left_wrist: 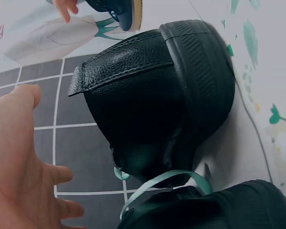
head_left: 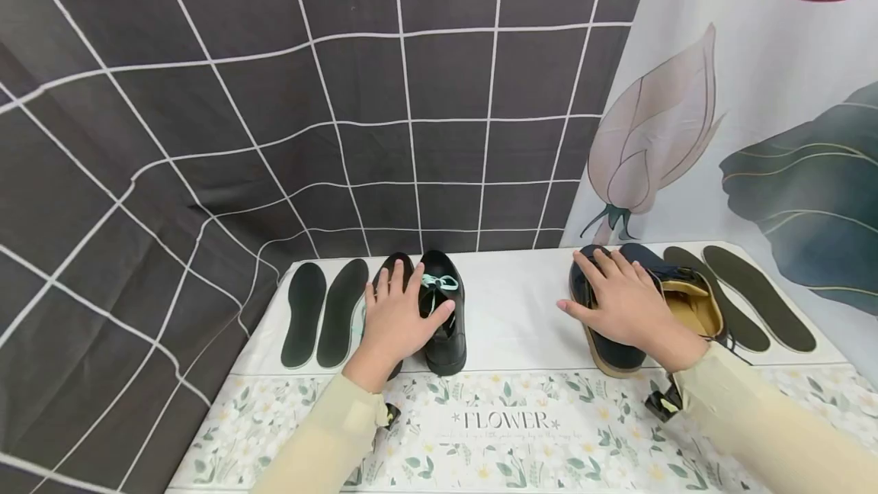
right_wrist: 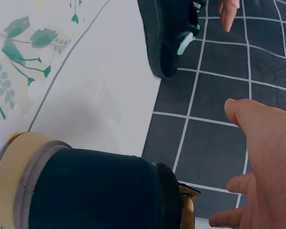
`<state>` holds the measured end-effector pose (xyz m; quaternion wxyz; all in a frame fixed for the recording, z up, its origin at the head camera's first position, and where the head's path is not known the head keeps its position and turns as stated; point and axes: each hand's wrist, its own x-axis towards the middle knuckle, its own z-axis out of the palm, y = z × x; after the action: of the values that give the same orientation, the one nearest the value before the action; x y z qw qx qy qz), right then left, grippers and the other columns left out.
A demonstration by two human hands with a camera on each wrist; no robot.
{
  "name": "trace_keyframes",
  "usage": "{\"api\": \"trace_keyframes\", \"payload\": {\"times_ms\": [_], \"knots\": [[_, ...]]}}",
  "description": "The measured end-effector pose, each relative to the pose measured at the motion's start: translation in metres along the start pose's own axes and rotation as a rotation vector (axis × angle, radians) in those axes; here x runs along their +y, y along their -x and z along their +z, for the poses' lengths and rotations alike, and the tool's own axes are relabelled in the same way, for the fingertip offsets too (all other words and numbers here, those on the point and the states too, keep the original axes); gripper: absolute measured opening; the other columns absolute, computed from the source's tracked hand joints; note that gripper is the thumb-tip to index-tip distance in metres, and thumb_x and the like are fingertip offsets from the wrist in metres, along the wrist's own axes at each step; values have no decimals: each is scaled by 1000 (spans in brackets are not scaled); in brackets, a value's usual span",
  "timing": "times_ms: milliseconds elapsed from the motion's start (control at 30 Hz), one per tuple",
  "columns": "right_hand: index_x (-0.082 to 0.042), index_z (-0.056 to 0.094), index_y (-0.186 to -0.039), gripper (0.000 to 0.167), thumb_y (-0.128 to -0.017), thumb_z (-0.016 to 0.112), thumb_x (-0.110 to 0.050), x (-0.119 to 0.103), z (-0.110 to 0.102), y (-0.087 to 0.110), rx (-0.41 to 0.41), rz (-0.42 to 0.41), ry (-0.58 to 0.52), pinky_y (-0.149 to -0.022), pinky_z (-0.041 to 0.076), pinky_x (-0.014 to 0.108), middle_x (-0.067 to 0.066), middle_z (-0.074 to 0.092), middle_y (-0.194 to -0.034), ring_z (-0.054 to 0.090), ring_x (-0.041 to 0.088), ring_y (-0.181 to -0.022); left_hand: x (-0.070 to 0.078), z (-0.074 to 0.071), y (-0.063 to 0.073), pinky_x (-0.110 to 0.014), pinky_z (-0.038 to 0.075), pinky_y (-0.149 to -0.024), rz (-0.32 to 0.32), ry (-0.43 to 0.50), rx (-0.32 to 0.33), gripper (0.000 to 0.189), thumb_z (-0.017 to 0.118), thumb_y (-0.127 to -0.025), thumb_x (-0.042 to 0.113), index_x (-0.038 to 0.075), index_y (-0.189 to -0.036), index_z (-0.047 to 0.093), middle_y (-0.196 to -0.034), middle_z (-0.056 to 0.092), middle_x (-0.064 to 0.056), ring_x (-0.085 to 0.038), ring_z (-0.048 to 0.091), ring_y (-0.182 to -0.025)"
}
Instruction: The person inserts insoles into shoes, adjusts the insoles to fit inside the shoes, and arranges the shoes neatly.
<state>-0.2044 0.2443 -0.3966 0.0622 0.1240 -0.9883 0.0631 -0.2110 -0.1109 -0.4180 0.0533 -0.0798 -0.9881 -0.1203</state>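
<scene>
My left hand (head_left: 394,319), fingers spread, hovers over a pair of black leather shoes. It hides much of the left black shoe (head_left: 394,259); the right black shoe (head_left: 447,353) with mint-green laces (head_left: 439,281) stands beside it. In the left wrist view, a gap separates the palm from a black heel (left_wrist: 205,71). Fingers likewise extended, my right hand (head_left: 627,307) is above a pair of navy shoes. The left navy shoe (head_left: 613,354) has a tan sole; the other navy shoe (head_left: 694,305) shows a tan lining. Nothing is held in either hand.
Two dark insoles, an outer one (head_left: 304,315) and an inner one (head_left: 342,313), lie left of the black shoes. Two more insoles (head_left: 761,299) lie right of the navy pair. Behind the white table (head_left: 514,311) hangs a dark grid-patterned cloth (head_left: 453,151); a floral strip (head_left: 507,452) runs along its front.
</scene>
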Motion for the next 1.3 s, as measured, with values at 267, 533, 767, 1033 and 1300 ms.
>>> {"api": "trace_keyframes", "payload": {"times_ms": [267, 533, 767, 1033, 1300], "knots": [[-8, 36, -155, 95, -89, 50, -75, 5, 4, 12, 19, -4, 1, -110, 22, 72, 29, 34, -155, 25, 54, -142, 4, 1, -8, -62, 12, -119, 21, 13, -24, 93, 37, -90, 80, 24, -162, 17, -168, 8, -16, -40, 10, -154], [-9, 55, -142, 79, -89, 57, -69, 10, -1, 24, 127, -31, 51, -89, 40, 66, 26, 51, -139, 48, 52, -118, 5, -1, -3, -64, 10, -119, 20, 34, -18, 93, 38, -91, 79, 24, -162, 16, -168, 8, -16, -41, 9, -154], [0, 61, -129, 72, -90, 64, -60, 13, -8, 44, 21, -14, 31, -65, 52, 51, 28, 64, -119, 67, 39, -84, 8, -5, 1, -64, 12, -119, 41, 53, 11, 92, 40, -91, 78, 23, -162, 19, -167, 14, -18, -41, 12, -153], [-2, 62, -130, 77, -86, 64, -65, 8, -1, 58, -124, 50, -24, -58, 51, 48, 29, 60, -127, 68, 35, -80, 7, -7, 7, -62, 11, -120, 37, 100, -4, 89, 42, -92, 75, 24, -162, 19, -168, 11, -14, -39, 12, -154], [-3, 63, -125, 69, -83, 73, -56, 11, 10, 63, -169, 59, -25, -62, 51, 48, 20, 65, -114, 66, 29, -80, 6, -7, 6, -62, 15, -119, 66, 110, 9, 89, 43, -93, 74, 21, -161, 21, -166, 18, -17, -41, 17, -152]]}}
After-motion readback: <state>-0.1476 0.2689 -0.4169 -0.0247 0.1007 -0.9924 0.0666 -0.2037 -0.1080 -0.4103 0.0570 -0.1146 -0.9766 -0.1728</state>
